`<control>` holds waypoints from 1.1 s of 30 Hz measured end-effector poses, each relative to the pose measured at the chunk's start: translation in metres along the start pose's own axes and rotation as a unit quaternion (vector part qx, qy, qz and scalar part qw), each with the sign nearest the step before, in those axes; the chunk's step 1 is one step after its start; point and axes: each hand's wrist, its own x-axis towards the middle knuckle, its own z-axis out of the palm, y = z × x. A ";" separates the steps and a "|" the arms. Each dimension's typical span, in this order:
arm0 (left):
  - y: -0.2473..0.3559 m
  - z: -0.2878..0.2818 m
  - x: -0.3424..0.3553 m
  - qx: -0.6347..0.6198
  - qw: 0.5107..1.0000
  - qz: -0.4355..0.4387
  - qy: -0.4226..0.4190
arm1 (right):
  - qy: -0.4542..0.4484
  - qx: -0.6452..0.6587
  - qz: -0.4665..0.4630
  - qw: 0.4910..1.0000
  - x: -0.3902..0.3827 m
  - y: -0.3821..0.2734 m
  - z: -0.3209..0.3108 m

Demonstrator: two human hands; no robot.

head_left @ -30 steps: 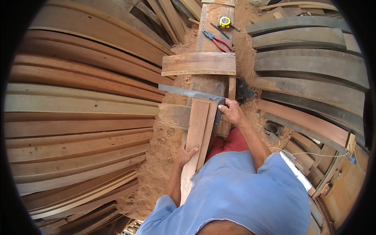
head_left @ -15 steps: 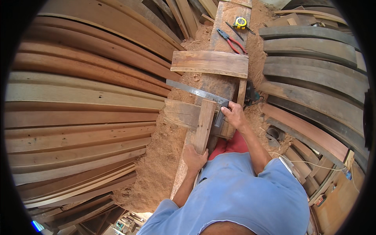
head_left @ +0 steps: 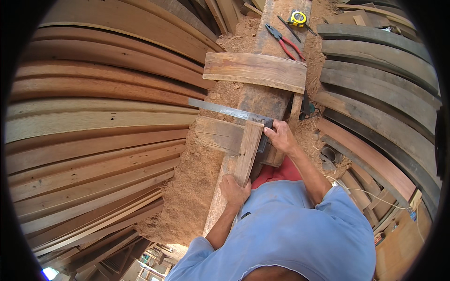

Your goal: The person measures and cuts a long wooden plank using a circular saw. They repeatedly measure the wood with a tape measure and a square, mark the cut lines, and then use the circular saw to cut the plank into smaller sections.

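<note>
My left hand [head_left: 234, 189] is wrapped round the near end of a short wooden piece [head_left: 248, 152], which points away from me over the bench. In my right hand [head_left: 280, 136] is the dark stock of a try square [head_left: 225, 110]. Its metal blade reaches out to the left, past the far end of the wooden piece. The stock lies along the right side of that piece, close against it. Beneath them a wider board [head_left: 218, 134] lies crosswise on the bench beam [head_left: 262, 100].
Farther along the beam lie a crosswise plank [head_left: 255, 70], red-handled pliers [head_left: 285, 42], a thin dark rod [head_left: 289, 29] and a yellow tape measure [head_left: 298, 18]. Stacked boards [head_left: 98, 122] fill the left side, more planks [head_left: 379, 77] the right. Sawdust [head_left: 180, 201] covers the ground.
The try square has shifted left and nearer, its blade now close to the wooden piece's far end and its stock tucked closer alongside. My left hand keeps its hold. The view has moved slightly.
</note>
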 end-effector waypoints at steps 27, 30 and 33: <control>0.078 -0.056 0.172 -0.167 0.917 0.364 0.003 | 0.069 0.128 0.043 0.988 -0.008 -0.012 -0.045; 0.100 -0.066 0.224 -0.073 0.873 0.420 -0.238 | 0.067 0.136 0.024 0.988 -0.010 -0.018 -0.052; 0.136 -0.088 0.243 0.083 0.823 0.461 -0.320 | 0.079 0.162 0.028 0.983 -0.016 -0.027 -0.052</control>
